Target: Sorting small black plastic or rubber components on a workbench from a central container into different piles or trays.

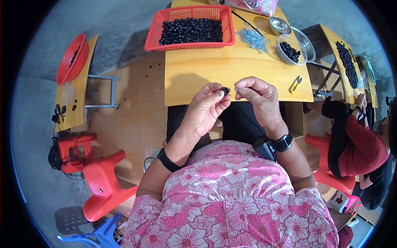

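Observation:
Over the near edge of the yellow table (198, 76), my left hand (199, 109) pinches a small round black part (225, 90) between thumb and fingers. Just to its right, my right hand (263, 100) has thumb and forefinger pressed together on a tiny pale, transparent-looking piece (236, 89), too small to name. The two hands are close but do not touch. Farther back lies a pile of small transparent pieces (253, 39). A transparent bowl (304, 56) of black parts stands at the table's right, with yellow thread snips (295, 84) in front of it.
A red plastic basket (149, 36) full of black parts stands at the back left, near a metal bowl (280, 25). Red stools (103, 186) are at the left. To the right, a person in a red sleeve (364, 142) sits at another table (331, 39) with black parts.

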Motion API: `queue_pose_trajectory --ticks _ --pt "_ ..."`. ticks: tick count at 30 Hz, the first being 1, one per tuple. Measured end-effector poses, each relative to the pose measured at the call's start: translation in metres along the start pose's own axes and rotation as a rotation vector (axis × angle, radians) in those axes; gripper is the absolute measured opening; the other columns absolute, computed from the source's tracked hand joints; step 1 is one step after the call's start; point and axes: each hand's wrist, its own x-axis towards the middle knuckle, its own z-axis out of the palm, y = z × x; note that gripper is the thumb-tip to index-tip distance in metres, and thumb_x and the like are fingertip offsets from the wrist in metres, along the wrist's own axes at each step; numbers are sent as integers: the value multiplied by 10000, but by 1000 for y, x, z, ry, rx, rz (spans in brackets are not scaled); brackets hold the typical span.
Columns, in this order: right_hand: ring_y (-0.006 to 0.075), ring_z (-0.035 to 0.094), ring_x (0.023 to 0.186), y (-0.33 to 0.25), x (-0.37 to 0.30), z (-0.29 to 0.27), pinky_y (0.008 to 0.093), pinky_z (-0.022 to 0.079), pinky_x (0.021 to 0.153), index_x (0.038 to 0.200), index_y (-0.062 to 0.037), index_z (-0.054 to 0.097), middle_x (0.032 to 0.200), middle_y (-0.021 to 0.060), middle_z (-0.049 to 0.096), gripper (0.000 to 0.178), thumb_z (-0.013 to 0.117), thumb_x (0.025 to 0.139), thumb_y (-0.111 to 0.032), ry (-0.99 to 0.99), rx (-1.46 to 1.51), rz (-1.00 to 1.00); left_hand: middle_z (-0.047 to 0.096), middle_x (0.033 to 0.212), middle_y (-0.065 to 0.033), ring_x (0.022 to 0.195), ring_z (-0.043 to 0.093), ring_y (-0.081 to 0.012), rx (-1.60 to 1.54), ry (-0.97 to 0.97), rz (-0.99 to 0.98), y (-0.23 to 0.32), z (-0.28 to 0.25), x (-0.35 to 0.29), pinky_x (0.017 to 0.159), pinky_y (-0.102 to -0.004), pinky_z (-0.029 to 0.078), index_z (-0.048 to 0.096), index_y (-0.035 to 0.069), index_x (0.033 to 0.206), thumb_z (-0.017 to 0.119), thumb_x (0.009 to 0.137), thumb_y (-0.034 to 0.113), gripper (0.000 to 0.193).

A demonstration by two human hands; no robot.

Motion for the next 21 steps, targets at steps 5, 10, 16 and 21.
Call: queue_pose_trajectory --ticks 5,10,16,21 --pt "76 614 833 0 0 11 218 517 790 1004 -5 648 916 17 652 152 633 859 36 7 -33 -25 610 1023 -38 986 591 -142 57 -50 55 -2 1 -1 906 -283 500 592 79 1044 561 920 11 144" --pt "71 614 837 -3 2 17 220 525 788 1001 -5 630 902 5 637 158 626 854 53 -14 -164 -119 580 1049 -32 995 574 -133 112 -30 71 1 0 -2 907 -294 500 591 77 1034 561 919 5 139" --pt "85 627 785 -19 5 21 241 532 736 1045 -35 604 841 32 629 236 631 830 61 -56 -499 -179 566 1039 -27 976 574 -125 259 -16 112 5 0 -6 909 -306 501 582 68 1028 568 917 4 129" --pt "85 628 740 -26 14 21 250 525 697 1052 -60 588 774 37 612 284 651 801 60 -130 -616 -116 569 1010 -27 968 577 -129 432 37 104 9 -3 -4 892 -318 513 574 56 1031 566 912 -11 137"
